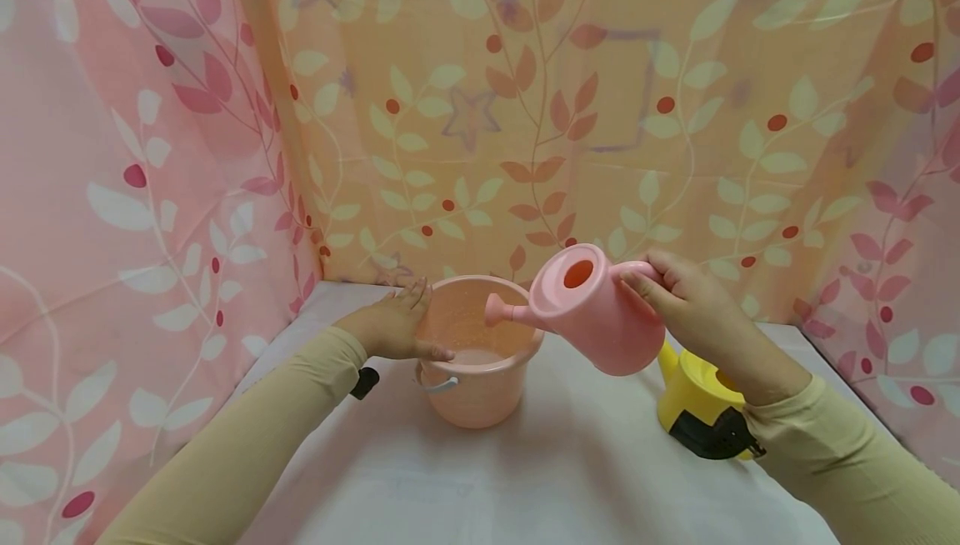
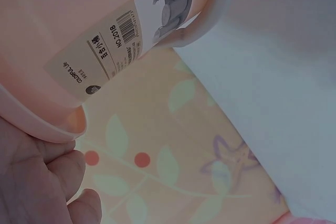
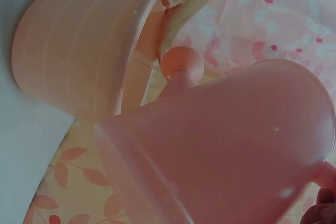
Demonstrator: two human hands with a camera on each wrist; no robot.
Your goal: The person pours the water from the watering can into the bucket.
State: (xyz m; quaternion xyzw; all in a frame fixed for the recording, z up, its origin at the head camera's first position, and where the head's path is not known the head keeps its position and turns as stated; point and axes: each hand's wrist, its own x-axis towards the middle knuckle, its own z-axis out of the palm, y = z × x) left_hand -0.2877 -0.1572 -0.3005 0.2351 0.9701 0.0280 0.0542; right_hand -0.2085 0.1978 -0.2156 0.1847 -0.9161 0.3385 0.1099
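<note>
My right hand (image 1: 697,320) grips the handle of a pink watering can (image 1: 600,312), which is tilted to the left and held above the table. Its spout with a round rose (image 1: 495,310) reaches over the mouth of a peach plastic bucket (image 1: 476,399). In the right wrist view the can (image 3: 226,140) covers part of the bucket (image 3: 68,56). My left hand (image 1: 393,320) rests on the bucket's left rim, fingers spread and thumb on the near side. The left wrist view shows the fingers (image 2: 65,174) against the rim and a printed label (image 2: 113,45) on the bucket wall.
A yellow watering can (image 1: 682,399) stands on the white-covered table (image 1: 480,495), partly behind the right wrist and its black strap. The bucket's grey handle (image 1: 441,385) hangs at its near side. Leaf-patterned curtains (image 1: 465,112) enclose the back and sides.
</note>
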